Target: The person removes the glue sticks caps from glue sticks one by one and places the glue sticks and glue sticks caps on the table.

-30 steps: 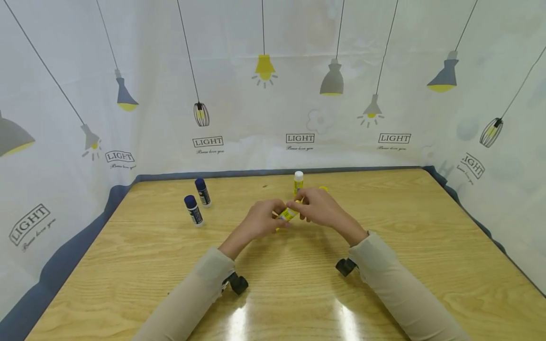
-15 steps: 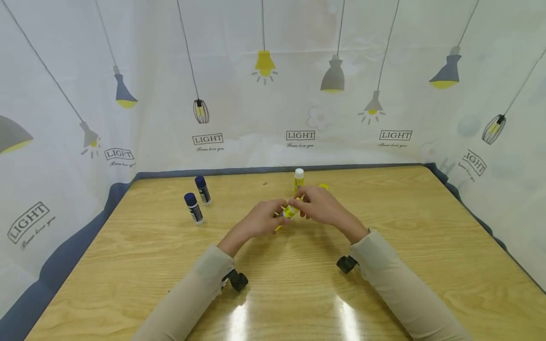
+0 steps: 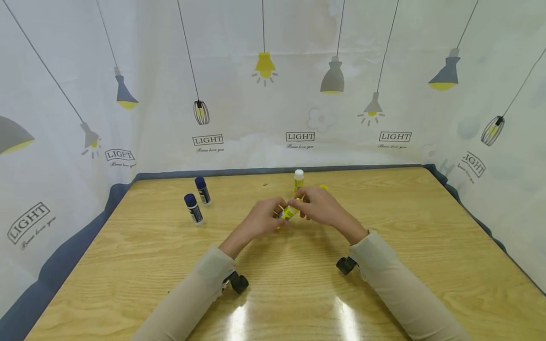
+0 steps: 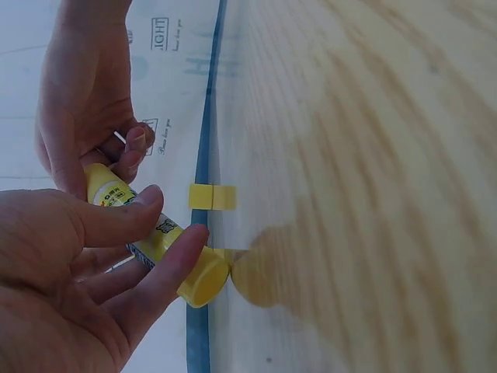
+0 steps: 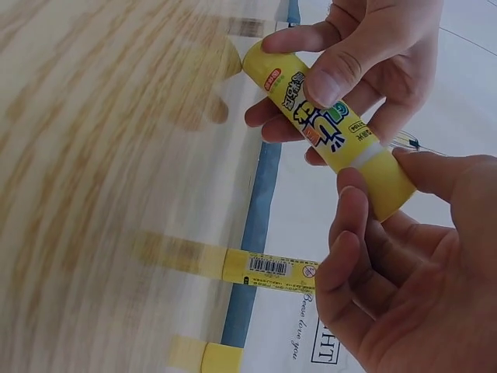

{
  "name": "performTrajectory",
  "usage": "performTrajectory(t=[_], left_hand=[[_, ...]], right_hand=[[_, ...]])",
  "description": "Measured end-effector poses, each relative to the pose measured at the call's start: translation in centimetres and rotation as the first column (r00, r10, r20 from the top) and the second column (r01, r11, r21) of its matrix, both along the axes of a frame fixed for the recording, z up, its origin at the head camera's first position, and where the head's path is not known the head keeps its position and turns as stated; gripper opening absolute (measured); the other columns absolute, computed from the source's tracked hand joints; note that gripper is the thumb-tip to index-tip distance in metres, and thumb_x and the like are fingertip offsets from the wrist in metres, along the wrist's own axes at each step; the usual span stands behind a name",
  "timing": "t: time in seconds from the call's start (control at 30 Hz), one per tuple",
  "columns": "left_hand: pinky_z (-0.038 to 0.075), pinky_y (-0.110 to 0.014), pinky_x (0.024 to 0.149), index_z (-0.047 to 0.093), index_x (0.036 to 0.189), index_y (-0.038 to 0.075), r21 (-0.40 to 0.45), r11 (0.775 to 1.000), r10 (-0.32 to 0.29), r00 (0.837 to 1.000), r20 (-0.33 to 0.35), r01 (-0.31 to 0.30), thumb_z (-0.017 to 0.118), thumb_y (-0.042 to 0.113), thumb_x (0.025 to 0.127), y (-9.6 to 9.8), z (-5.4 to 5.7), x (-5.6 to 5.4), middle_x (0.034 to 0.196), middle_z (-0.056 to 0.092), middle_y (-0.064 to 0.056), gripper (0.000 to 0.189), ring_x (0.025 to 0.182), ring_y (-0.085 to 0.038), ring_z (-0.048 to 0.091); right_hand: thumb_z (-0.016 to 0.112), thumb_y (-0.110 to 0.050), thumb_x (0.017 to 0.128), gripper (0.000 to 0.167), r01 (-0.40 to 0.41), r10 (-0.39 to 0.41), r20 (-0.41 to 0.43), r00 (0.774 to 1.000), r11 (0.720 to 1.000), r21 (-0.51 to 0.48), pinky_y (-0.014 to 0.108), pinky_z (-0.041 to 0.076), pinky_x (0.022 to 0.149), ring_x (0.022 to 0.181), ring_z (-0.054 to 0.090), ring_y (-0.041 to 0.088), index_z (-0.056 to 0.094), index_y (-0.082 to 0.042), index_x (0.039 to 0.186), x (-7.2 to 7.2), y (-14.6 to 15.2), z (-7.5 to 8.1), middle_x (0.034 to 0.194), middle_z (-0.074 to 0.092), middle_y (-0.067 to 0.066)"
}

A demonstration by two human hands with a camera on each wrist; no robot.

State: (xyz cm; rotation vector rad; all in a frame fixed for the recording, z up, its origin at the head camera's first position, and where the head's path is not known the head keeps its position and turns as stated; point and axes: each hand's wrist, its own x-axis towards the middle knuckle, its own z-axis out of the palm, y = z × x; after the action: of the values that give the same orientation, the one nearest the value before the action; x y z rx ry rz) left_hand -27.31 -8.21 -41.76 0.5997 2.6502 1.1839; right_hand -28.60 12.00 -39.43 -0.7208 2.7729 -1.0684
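A yellow glue stick (image 5: 311,109) is held tilted between both hands, its base end low over the table. My left hand (image 3: 262,218) grips the printed body between thumb and fingers. My right hand (image 3: 322,206) pinches the yellow cap (image 5: 388,183) at the other end, and a narrow white band shows between cap and body in the right wrist view. Just behind the right hand stands another yellow glue stick (image 3: 298,180) with a white top. Beside it on the table is a loose yellow cap (image 3: 324,187), partly hidden by that hand in the head view.
Two glue sticks with dark blue caps stand upright at the back left, one nearer (image 3: 194,209) and one farther (image 3: 203,191). The wooden table (image 3: 149,265) ends at a white curtain (image 3: 239,156) printed with lamps. A dark blue border runs along its foot.
Both hands stay in nearly the same place on the glue stick. Only the left fingers and the stick shift slightly between frames.
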Motion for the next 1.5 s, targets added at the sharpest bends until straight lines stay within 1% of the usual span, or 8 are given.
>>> performTrajectory(t=[0.27, 0.4, 0.63, 0.83, 1.1, 1.23, 1.4, 1.5], left_hand=[[0.063, -0.029, 0.067, 0.055, 0.137, 0.001, 0.009, 0.997, -0.074, 0.996, 0.055, 0.073, 0.062, 0.008, 0.103, -0.26, -0.19, -0.16, 0.125, 0.068, -0.024, 0.035, 0.098, -0.027, 0.073], [0.063, -0.029, 0.066, 0.056, 0.136, 0.003, -0.001, 0.999, -0.049, 0.997, 0.054, 0.049, 0.069, 0.012, 0.100, -0.29, -0.25, -0.21, 0.124, 0.068, -0.022, 0.039, 0.096, -0.027, 0.074], [0.064, -0.031, 0.069, 0.063, 0.128, 0.003, 0.077, 0.997, 0.026, 0.999, 0.025, -0.028, 0.079, 0.007, 0.091, -0.18, -0.35, -0.19, 0.116, 0.072, -0.020, 0.040, 0.097, -0.028, 0.075], [0.065, -0.035, 0.070, 0.061, 0.125, -0.002, 0.122, 0.993, -0.015, 1.000, 0.027, 0.011, 0.071, -0.001, 0.095, -0.09, -0.47, -0.21, 0.112, 0.073, -0.024, 0.032, 0.087, -0.030, 0.077], [0.064, -0.034, 0.071, 0.059, 0.129, -0.002, 0.079, 0.996, -0.035, 0.999, 0.010, 0.034, 0.068, 0.004, 0.098, -0.16, -0.36, -0.22, 0.113, 0.074, -0.023, 0.033, 0.085, -0.028, 0.077], [0.063, -0.035, 0.074, 0.060, 0.130, 0.002, 0.034, 0.999, -0.012, 1.000, 0.005, 0.012, 0.072, 0.009, 0.097, -0.13, -0.20, -0.21, 0.114, 0.074, -0.020, 0.036, 0.090, -0.026, 0.076], [0.061, -0.040, 0.083, 0.063, 0.129, 0.008, -0.044, 0.999, 0.024, 0.999, -0.047, -0.026, 0.077, 0.015, 0.094, -0.12, -0.15, -0.13, 0.120, 0.072, -0.018, 0.039, 0.105, -0.028, 0.072], [0.062, -0.041, 0.083, 0.064, 0.128, 0.008, -0.039, 0.998, 0.045, 0.997, -0.058, -0.047, 0.080, 0.015, 0.092, -0.11, -0.19, -0.10, 0.122, 0.072, -0.018, 0.039, 0.108, -0.030, 0.072]], right_hand=[[0.061, -0.033, 0.106, 0.030, -0.001, 0.001, -0.012, 1.000, 1.000, 0.001, 0.031, 0.053, 0.056, 0.069, 0.071, 0.033, 0.071, -0.006, 0.114, -0.13, -0.08, 0.03, 0.076, 0.072, 0.008], [0.061, -0.034, 0.105, 0.031, -0.003, 0.003, -0.020, 1.000, 1.000, -0.004, 0.031, 0.053, 0.055, 0.069, 0.071, 0.033, 0.071, -0.006, 0.113, -0.10, -0.07, -0.13, 0.076, 0.072, 0.008], [0.061, -0.036, 0.105, 0.033, -0.008, 0.008, -0.034, 0.999, 1.000, -0.012, 0.031, 0.054, 0.055, 0.067, 0.071, 0.033, 0.071, -0.005, 0.114, -0.01, 0.01, -0.33, 0.076, 0.073, 0.009], [0.061, -0.035, 0.105, 0.035, -0.007, 0.007, -0.027, 1.000, 1.000, 0.000, 0.031, 0.054, 0.057, 0.070, 0.072, 0.032, 0.070, -0.004, 0.118, -0.01, -0.02, -0.22, 0.079, 0.074, 0.010], [0.060, -0.035, 0.106, 0.036, -0.009, 0.009, -0.023, 1.000, 1.000, 0.008, 0.031, 0.055, 0.058, 0.070, 0.072, 0.031, 0.069, -0.004, 0.122, -0.12, -0.01, -0.12, 0.083, 0.075, 0.015], [0.061, -0.035, 0.105, 0.036, -0.009, 0.009, -0.032, 0.999, 1.000, 0.006, 0.030, 0.054, 0.057, 0.069, 0.072, 0.029, 0.070, -0.004, 0.121, -0.28, 0.01, -0.34, 0.081, 0.075, 0.012], [0.062, -0.037, 0.105, 0.034, -0.005, 0.005, -0.040, 0.999, 1.000, 0.003, 0.031, 0.052, 0.055, 0.068, 0.071, 0.031, 0.071, -0.006, 0.116, -0.21, -0.02, -0.41, 0.079, 0.074, 0.011], [0.062, -0.037, 0.104, 0.033, -0.004, 0.004, -0.037, 0.999, 1.000, 0.000, 0.032, 0.051, 0.055, 0.069, 0.071, 0.034, 0.071, -0.007, 0.116, -0.15, -0.01, -0.45, 0.080, 0.074, 0.013]])
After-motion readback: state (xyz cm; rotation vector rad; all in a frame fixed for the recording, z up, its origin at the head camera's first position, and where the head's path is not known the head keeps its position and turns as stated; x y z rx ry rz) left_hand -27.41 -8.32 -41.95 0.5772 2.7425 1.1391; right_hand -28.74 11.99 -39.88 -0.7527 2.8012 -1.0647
